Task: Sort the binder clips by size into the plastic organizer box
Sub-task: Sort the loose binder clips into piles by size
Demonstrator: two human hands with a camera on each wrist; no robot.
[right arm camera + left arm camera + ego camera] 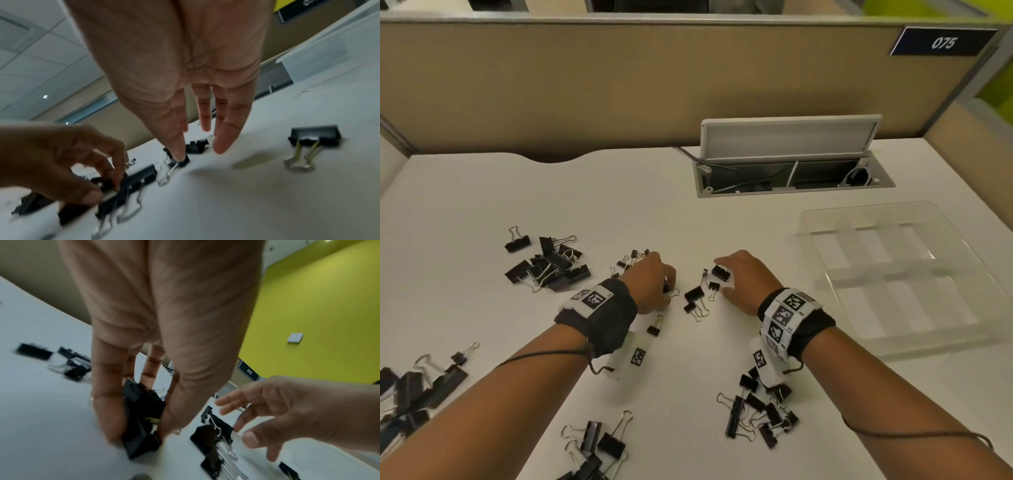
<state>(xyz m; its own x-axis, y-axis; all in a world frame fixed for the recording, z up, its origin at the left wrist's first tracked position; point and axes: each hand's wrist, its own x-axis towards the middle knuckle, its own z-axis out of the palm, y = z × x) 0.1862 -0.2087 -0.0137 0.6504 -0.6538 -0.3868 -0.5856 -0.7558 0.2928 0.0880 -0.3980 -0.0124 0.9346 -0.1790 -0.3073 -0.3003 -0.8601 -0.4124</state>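
My left hand (667,291) is curled on the white desk and grips a bunch of small black binder clips (141,418) between thumb and fingers. My right hand (722,278) hovers beside it with straight, spread fingers; its thumb tip touches a small clip (182,160) and another clip (720,272) lies under the fingers. A few loose clips (694,297) lie between the hands. The clear plastic organizer box (859,208) stands to the right, its compartments showing no clips.
Clip piles lie about the desk: medium ones (548,263) back left, large ones (414,387) at the left edge, more at the front (595,445) and under my right wrist (760,411). An open cable hatch (791,171) sits by the partition.
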